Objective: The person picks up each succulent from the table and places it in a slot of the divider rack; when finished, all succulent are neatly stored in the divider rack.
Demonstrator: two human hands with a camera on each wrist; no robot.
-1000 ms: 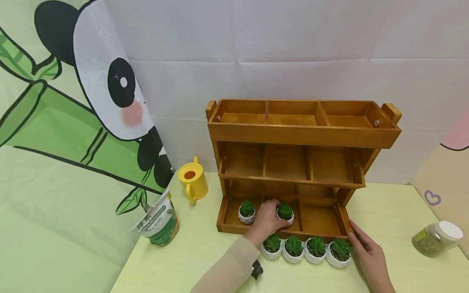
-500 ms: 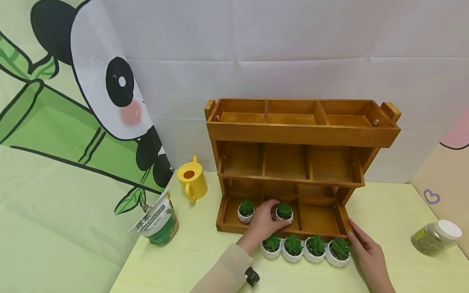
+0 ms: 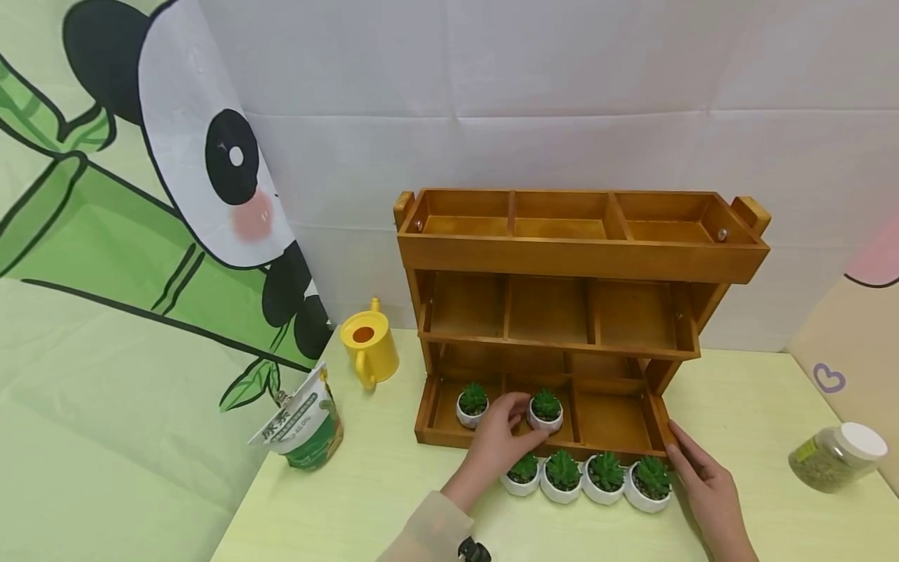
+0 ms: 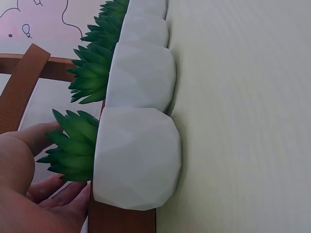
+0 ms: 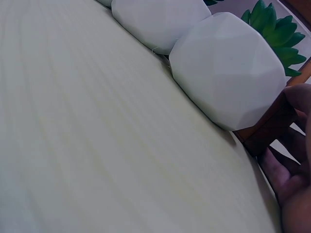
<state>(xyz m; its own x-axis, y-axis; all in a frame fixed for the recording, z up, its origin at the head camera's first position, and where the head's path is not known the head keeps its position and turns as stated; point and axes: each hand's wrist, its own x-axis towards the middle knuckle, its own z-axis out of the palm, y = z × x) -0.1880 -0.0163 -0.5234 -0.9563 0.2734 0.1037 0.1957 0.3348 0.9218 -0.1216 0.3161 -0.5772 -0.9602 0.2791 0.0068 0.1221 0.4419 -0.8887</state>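
A small potted succulent (image 3: 545,411) in a white pot stands in the middle compartment of the bottom tier of a brown wooden shelf (image 3: 583,259). Just left of that pot is my left hand (image 3: 489,446), its fingers spread and loosened, the thumb tip near the pot's front. Another potted succulent (image 3: 473,405) sits in the left compartment. My right hand (image 3: 709,488) rests its fingers against the right end of the bottom tier. In the right wrist view, its fingers touch the wooden corner (image 5: 267,127) beside a white pot (image 5: 228,73).
Several potted succulents (image 3: 606,478) line up on the table along the shelf's front. To the left stand a yellow watering can (image 3: 372,347) and a white-green bag (image 3: 309,425). A white-lidded jar (image 3: 836,459) lies tilted at the right.
My left hand has loosened its fingers from the succulent pot in the middle compartment and drawn slightly back left and toward me. My right hand stays in place.
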